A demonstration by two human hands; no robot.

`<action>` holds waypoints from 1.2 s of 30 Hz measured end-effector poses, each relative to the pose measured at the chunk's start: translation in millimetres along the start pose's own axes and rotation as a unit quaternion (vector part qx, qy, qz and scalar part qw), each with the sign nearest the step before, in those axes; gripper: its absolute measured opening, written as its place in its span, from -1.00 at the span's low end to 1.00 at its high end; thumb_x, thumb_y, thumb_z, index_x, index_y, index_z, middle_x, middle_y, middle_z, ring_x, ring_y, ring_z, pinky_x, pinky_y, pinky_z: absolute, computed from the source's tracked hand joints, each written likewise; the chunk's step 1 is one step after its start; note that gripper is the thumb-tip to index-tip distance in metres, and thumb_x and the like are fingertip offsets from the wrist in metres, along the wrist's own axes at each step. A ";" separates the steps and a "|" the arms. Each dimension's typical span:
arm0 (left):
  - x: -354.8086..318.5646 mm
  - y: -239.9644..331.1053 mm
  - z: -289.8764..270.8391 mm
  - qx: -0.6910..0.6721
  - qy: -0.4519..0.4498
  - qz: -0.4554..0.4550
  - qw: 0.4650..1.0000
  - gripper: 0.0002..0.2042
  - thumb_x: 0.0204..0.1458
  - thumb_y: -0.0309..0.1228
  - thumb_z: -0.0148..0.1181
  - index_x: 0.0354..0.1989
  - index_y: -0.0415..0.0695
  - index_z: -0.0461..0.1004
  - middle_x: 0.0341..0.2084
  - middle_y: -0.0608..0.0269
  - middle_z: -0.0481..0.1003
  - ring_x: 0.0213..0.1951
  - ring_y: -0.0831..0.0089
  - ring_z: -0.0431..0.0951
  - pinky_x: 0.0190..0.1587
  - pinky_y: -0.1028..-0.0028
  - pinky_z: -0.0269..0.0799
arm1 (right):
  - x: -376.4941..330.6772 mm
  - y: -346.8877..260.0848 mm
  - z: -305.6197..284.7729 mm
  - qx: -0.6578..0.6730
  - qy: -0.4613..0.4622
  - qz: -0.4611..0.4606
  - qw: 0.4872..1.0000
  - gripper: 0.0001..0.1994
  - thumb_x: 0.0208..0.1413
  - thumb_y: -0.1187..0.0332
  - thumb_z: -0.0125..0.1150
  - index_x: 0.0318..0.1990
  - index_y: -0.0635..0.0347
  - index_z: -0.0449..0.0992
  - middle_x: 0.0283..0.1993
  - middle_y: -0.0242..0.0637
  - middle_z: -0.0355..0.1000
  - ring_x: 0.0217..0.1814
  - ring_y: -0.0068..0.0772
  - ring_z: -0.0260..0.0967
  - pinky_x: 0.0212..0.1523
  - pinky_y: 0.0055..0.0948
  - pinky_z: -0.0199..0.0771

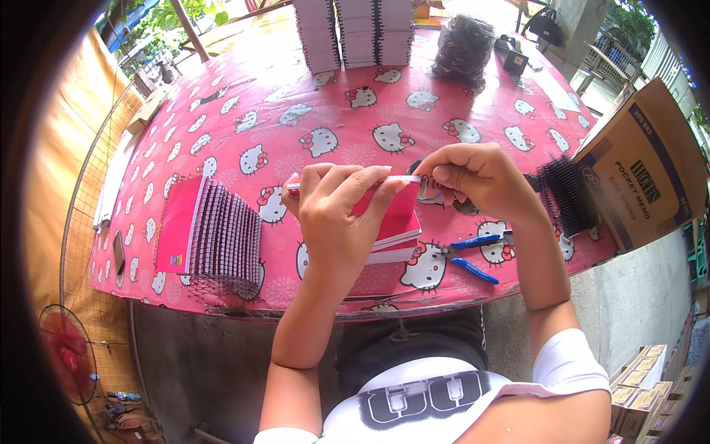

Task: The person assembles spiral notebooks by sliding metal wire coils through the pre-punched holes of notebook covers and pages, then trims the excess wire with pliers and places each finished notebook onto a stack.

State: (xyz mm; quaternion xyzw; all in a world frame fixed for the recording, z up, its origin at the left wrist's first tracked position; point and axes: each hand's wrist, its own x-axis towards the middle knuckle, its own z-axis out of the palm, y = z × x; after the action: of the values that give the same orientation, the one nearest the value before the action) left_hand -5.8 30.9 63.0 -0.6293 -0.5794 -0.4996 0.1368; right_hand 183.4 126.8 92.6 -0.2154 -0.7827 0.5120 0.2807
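My left hand [336,196] grips a small notebook [403,179], its thin white page edge turned up toward me. At the right end of that edge, my right hand [481,177] pinches with thumb and forefinger; anything between those fingertips is too small to make out. Below the hands lie pink-covered notebooks [398,222] with white page edges, partly hidden by my left hand. Blue-handled cutting pliers [473,259] rest half-spread on the table, beneath my right wrist. Some dark and grey object [430,192] sits partly covered behind the right fingers.
A stack of pink spiral notebooks [211,233] stands at left on the pink patterned tablecloth [310,111]. Black spiral coils [573,196] lie beside an open cardboard box [643,166] at right. Tall notebook stacks [355,33], a black plastic-wrapped bundle [464,48] and a tape dispenser [512,55] stand behind.
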 end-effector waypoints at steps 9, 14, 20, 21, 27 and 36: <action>-0.3 -1.7 0.1 0.006 -0.011 -0.015 1.000 -0.81 -0.15 -0.33 0.45 -0.34 -0.06 0.65 -0.45 0.39 0.59 -0.36 0.46 0.42 -0.27 0.46 0.34 | 0.9 -8.7 12.3 -0.197 0.039 -0.074 0.977 -0.81 0.06 0.45 0.30 -0.18 0.27 0.52 -0.29 -0.31 0.42 -0.33 -0.50 0.40 -0.37 -0.49 0.40; 1.6 -6.2 -9.5 -0.002 -0.045 -0.022 0.999 -0.79 -0.18 -0.41 0.45 -0.32 -0.05 0.63 -0.43 0.39 0.59 -0.33 0.44 0.47 -0.23 0.43 0.35 | -0.3 -0.1 15.6 -0.296 0.102 -0.156 0.937 -0.75 0.06 0.39 0.32 -0.13 0.24 0.47 -0.27 -0.30 0.40 -0.34 -0.43 0.39 -0.38 -0.46 0.38; 2.8 -3.9 -10.9 -0.025 -0.052 -0.028 0.998 -0.82 -0.18 -0.42 0.45 -0.36 -0.06 0.63 -0.44 0.37 0.60 -0.28 0.42 0.51 -0.16 0.40 0.32 | 3.6 -0.5 19.4 -0.303 0.080 -0.171 0.934 -0.69 0.05 0.28 0.35 -0.13 0.23 0.44 -0.29 -0.28 0.37 -0.37 -0.42 0.33 -0.38 -0.44 0.35; 2.6 -4.5 -10.5 -0.017 -0.050 -0.025 0.998 -0.82 -0.19 -0.42 0.45 -0.37 -0.06 0.63 -0.44 0.37 0.60 -0.27 0.42 0.51 -0.15 0.40 0.31 | 5.6 -8.5 25.8 -0.297 0.109 -0.175 0.932 -0.72 0.06 0.29 0.34 -0.16 0.24 0.46 -0.31 -0.27 0.37 -0.38 -0.42 0.32 -0.38 -0.43 0.35; 2.1 -5.1 -11.6 -0.020 -0.053 -0.025 0.998 -0.82 -0.21 -0.44 0.43 -0.37 -0.06 0.63 -0.42 0.35 0.60 -0.26 0.39 0.52 -0.08 0.38 0.26 | 6.9 -16.2 39.6 -0.289 0.156 -0.141 0.934 -0.85 0.06 0.36 0.28 -0.33 0.25 0.49 -0.36 -0.15 0.40 -0.31 -0.08 0.45 -0.37 -0.25 0.42; -0.5 -9.3 -8.0 -0.024 -0.045 -0.031 0.998 -0.85 -0.17 -0.36 0.39 -0.38 0.00 0.61 -0.43 0.42 0.58 -0.22 0.41 0.51 0.02 0.27 0.11 | 10.0 -10.7 47.9 -0.377 0.169 -0.169 0.895 -0.95 0.03 0.52 0.27 -0.34 0.27 0.55 -0.41 -0.25 0.44 -0.45 -0.34 0.41 -0.41 -0.39 0.39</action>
State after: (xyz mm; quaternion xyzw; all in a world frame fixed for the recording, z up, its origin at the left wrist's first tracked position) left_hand -17.6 27.3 62.5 -0.6357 -0.5922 -0.4886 0.0802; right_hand 143.8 96.3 89.4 -0.2530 -0.8823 0.0788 0.3889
